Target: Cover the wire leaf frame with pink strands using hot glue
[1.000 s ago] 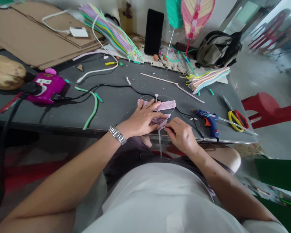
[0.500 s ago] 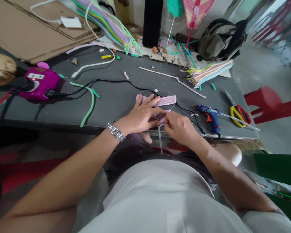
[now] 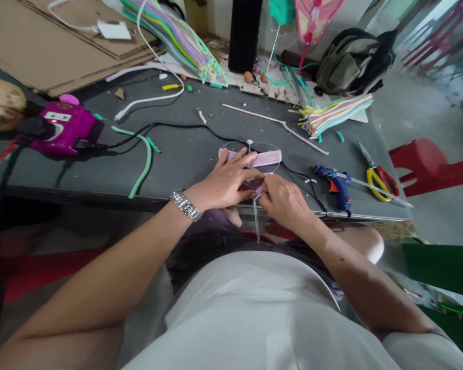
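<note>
A pink pipe-cleaner piece [image 3: 264,158] lies on a thin wire frame near the front edge of the grey table [image 3: 185,154]. My left hand [image 3: 226,181], with a metal watch on its wrist, lies flat on the pink strips with fingers spread. My right hand [image 3: 283,199] pinches the lower end of the pink strips where a thin clear stick [image 3: 256,221] hangs over the table edge. The two hands touch at the fingertips.
A blue glue gun [image 3: 335,182] and yellow-handled scissors [image 3: 380,180] lie to the right. A purple device [image 3: 64,127] with a black cord sits at the left. Bundles of coloured pipe cleaners [image 3: 334,117], cardboard [image 3: 42,46], a backpack [image 3: 351,61] and a red chair [image 3: 428,162] surround the work.
My right hand has moved a little to the left, closer to my left hand. The camera has tilted slightly down.
</note>
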A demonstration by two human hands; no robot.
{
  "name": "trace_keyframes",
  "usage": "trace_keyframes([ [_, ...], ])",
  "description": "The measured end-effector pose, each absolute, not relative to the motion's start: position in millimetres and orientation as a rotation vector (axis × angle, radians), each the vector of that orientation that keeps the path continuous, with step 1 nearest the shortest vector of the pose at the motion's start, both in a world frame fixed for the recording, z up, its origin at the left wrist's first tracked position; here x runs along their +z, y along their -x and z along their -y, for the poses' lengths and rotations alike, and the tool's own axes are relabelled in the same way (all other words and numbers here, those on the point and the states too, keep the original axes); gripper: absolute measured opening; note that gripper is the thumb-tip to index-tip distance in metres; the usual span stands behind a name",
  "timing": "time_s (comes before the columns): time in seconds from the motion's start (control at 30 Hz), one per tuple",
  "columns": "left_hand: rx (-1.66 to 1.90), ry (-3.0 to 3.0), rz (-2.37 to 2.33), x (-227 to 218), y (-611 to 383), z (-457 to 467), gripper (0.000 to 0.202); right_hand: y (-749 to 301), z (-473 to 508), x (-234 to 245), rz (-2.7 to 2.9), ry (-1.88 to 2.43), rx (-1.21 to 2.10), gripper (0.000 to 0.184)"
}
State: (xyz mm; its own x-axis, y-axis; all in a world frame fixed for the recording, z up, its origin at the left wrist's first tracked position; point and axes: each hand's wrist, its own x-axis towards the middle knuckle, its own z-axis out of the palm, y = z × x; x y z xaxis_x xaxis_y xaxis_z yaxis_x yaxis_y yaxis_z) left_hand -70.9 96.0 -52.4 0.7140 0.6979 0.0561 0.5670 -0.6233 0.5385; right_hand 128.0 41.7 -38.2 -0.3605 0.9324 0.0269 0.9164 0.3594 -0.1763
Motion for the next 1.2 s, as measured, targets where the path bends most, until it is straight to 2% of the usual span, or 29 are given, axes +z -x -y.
trace_keyframes([
  [0.43, 0.401, -2.436, -0.961, -59.9, 71.8, -98.2, 0.043, -127.8, -45.7, -34.7, 2.441, 1.701, 0.27, 0.01],
  [0.63, 0.364, -2.442, -0.986, -51.2, 69.2, -95.5, 0.042, -140.7, -12.1, -34.7, 2.079, 1.565, 0.485, 0.009],
  [0.77, 0.35, -2.441, -0.981, -47.5, 67.8, -95.1, 0.039, -130.6, 23.2, -47.2, 1.764, 1.659, 1.09, 0.031],
  [0.87, 0.361, -2.415, -1.023, -50.3, 66.9, -95.1, 0.036, -118.7, 31.6, -59.2, 1.478, 1.649, 1.475, 0.027],
  [0.93, 0.402, -2.372, -1.028, -51.7, 66.5, -93.4, 0.036, -113.6, 30.5, -63.8, 1.358, 1.59, 1.562, 0.026],
  [1.03, 0.671, -2.21, -1.038, -48.3, 67.2, -85.6, 0.036, -112.9, 28.2, -62.0, 1.248, 1.488, 1.606, 0.031],
  [1.2, 1.683, -1.571, -1.129, -33.3, 73.8, -57.8, 0.023, -130.1, 30.5, -37.4, 1.063, 1.383, 1.692, 0.043],
])
